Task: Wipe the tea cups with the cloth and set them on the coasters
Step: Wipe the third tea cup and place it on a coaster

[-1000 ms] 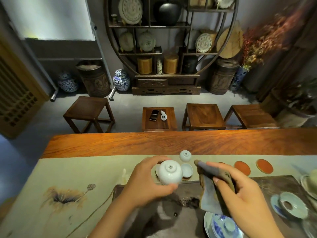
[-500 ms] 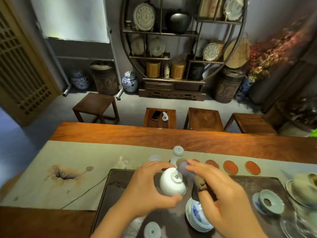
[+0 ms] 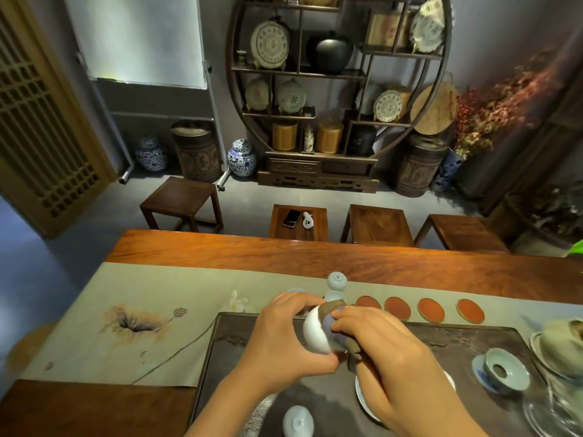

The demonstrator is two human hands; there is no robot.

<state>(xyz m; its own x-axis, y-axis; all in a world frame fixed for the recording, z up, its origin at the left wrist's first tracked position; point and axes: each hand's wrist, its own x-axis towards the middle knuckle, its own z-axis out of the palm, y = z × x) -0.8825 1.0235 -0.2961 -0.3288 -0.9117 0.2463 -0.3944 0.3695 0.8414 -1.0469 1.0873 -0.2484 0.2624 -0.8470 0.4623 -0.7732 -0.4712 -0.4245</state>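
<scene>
Cloth [image 3: 339,329] crumpled against smooth round white cup [image 3: 315,334]

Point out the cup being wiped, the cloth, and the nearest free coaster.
tea cup [image 3: 315,334], head view: white outer wall beside the left hand's fingers.
cloth [image 3: 334,310], head view: fold pressed onto the cup's mouth.
nearest coaster [image 3: 368,302], head view: centre of the orange disc.

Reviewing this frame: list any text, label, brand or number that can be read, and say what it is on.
No text can be read.
Round tea cakes on the shelf: printed characters, too small and blurred.
Dark canister: pale marking, unreadable.
Phone on the stool: screen dark.
White cup and cloth in the hands: no visible lettering.
</scene>
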